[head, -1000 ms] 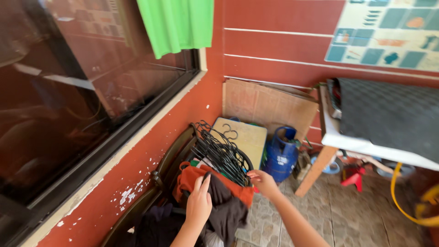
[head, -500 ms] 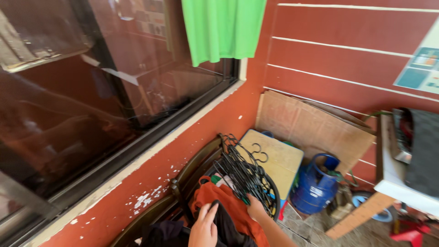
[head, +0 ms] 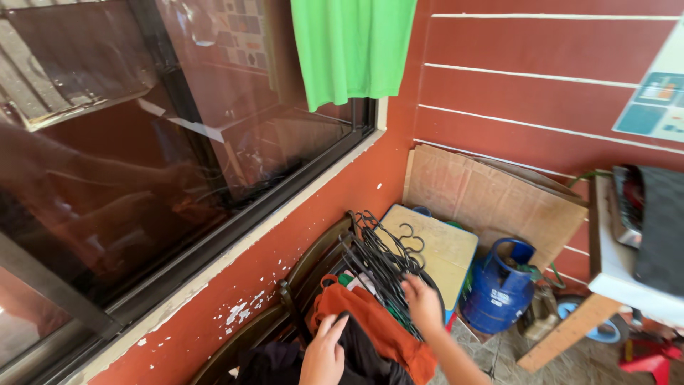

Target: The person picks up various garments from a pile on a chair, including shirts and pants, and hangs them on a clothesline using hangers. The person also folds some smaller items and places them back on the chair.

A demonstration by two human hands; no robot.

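Head view showed our right hand point(head: 422, 303) resting open on the black hangers point(head: 377, 260), touching them. Our left hand point(head: 324, 353) lay flat on the orange cloth point(head: 370, 328), just beside. Since a moment before, the hands stayed put and we looked higher.

hangers point(head: 381, 265) on chair point(head: 313, 267) — cylinder point(head: 499, 289) right
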